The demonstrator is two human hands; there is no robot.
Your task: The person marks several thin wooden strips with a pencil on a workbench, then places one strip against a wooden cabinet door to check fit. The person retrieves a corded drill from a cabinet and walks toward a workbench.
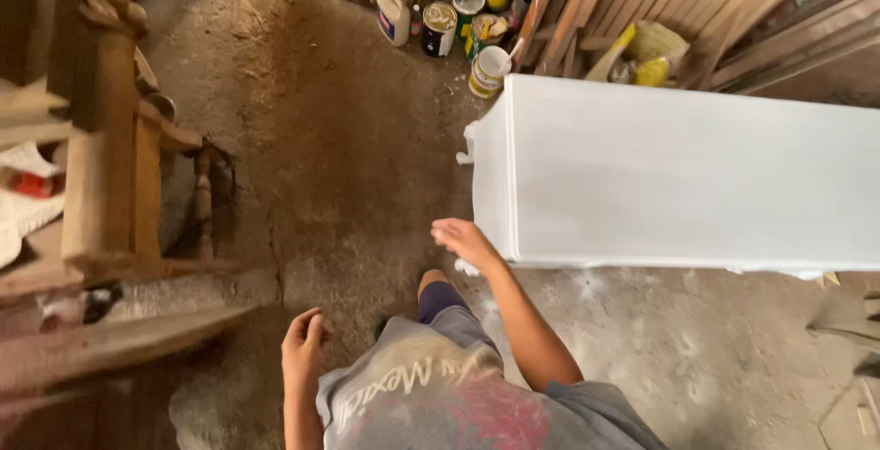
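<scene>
A white-painted piece of furniture [678,170] lies on the concrete floor at the right. My right hand [466,240] reaches toward its near left corner, fingers apart, close to or just touching the edge, holding nothing. My left hand [302,342] hangs at my side lower left, fingers loosely curled, empty. Below me I see my grey paint-stained shirt [440,404] and one leg in dark shorts.
Paint cans and bottles [458,19] stand at the back by leaning wooden boards [642,1]. Unpainted wooden furniture parts [110,157] fill the left side. Boards lie at lower left. Dusty concrete floor [339,166] runs through the middle.
</scene>
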